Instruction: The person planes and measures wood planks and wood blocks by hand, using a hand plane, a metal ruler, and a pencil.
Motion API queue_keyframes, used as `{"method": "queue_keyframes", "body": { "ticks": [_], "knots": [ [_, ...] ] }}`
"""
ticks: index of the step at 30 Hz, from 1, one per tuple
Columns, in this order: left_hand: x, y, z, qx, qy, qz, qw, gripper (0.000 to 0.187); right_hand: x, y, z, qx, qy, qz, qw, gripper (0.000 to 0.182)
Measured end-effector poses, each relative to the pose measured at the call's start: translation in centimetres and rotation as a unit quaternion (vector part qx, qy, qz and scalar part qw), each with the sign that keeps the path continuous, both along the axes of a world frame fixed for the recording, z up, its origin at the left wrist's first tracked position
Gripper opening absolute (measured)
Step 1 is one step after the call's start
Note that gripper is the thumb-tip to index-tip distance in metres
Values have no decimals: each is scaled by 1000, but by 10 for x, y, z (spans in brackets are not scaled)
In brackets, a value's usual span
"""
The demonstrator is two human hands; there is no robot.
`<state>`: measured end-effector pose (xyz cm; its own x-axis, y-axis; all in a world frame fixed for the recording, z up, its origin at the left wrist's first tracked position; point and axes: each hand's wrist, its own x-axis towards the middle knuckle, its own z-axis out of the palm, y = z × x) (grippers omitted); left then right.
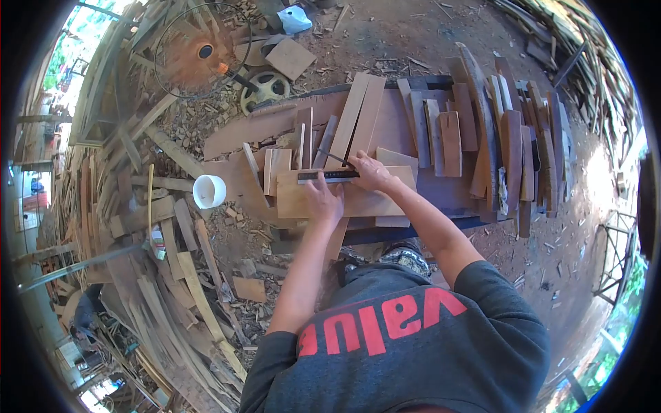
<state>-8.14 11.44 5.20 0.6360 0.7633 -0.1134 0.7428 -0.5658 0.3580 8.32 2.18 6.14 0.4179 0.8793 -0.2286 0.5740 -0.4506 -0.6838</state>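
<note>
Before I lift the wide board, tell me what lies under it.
The wide board, under the left hand and right hand, hides most of it. A pale piece sticks out past its far edge, a strip past its near edge. What lies beneath its middle cannot be seen.

A dark, straight bar [334, 177] lies lengthwise near the far edge of a pale rectangular board [368, 199], which rests across other wood pieces [351, 113]

Wide head view, facing down over hands [372, 172]
</note>
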Motion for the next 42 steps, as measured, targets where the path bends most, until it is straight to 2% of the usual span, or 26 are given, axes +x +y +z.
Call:
{"method": "queue_keyframes", "body": {
  "ticks": [2,4,6,10,11,12,14,15,16,18,19,20,22,23,26,28,29,30,31,32,33,34,37,38,40,42],
  "knots": [
    [-12,2,-4,14,-16,-29,999,77,-5,0,-3,7,-2,-5,1000,40],
    [-28,2,9,6,-3,-32,999,77,-8,-1,1,-16,14,-19,1000,52],
    [-42,9,14,4,-2,-36,999,76,-17,-6,0,20,-8,-26,999,48],
    [-90,39,10,26,39,86,995,65,-40,-28,1,35,-8,-88,995,37],
    [-102,49,12,16,47,140,989,63,-49,-36,3,41,36,-143,988,34],
    [-115,61,8,15,47,138,989,63,-61,-45,5,47,81,-197,976,31],
    [-139,83,-15,-95,-39,149,984,66,-87,-65,0,57,94,-235,966,28],
    [-148,90,-30,-113,-117,127,978,65,-100,-72,0,70,105,-270,955,25],
    [-151,94,-40,-113,-122,126,978,65,-113,-78,-1,72,100,-270,955,25],
    [-156,101,-53,-199,-170,100,960,60,-142,-90,-3,103,265,-372,884,22],
    [-154,98,-49,-185,-196,101,958,50,-155,-94,-6,105,260,-373,884,22],
    [-154,94,-44,-186,-199,99,957,50,-167,-97,-9,119,259,-388,876,21],
    [-155,85,-33,-107,-155,3,982,37,-185,-99,-7,136,253,-407,867,21],
    [-157,78,-31,-100,-171,-32,980,39,-194,-98,-4,129,272,-412,860,21],
    [-161,62,-20,-89,-112,-157,977,37,-211,-90,3,113,293,-422,851,23],
    [-158,56,-4,-121,-84,-170,974,35,-221,-83,-10,133,274,-403,863,25],
    [-156,53,4,-69,-91,-170,979,33,-225,-79,-16,161,240,-393,873,26],
    [-154,51,8,-17,-98,-169,981,32,-229,-73,-4,138,269,-405,863,26],
    [-152,50,4,-19,-102,-172,980,32,-232,-66,1,138,288,-411,854,27],
    [-150,49,0,-71,-163,-139,974,31,-236,-60,5,137,307,-416,845,27],
    [-149,47,-3,-123,-220,-104,962,30,-239,-54,-6,192,255,-396,861,26],
    [-147,44,-4,-126,-221,-106,961,30,-243,-48,-4,190,254,-399,861,26],
    [-140,38,-13,-305,-266,-84,911,27,-249,-28,24,142,345,-415,830,20],
    [-138,38,-20,-309,-265,-85,910,27,-252,-24,22,140,344,-418,829,20],
    [-131,42,-24,-569,-230,38,789,27,-257,-17,22,159,330,-364,857,20],
    [-125,52,-32,-597,-218,23,772,23,-264,-15,24,149,346,-353,856,21]
  ]
}}
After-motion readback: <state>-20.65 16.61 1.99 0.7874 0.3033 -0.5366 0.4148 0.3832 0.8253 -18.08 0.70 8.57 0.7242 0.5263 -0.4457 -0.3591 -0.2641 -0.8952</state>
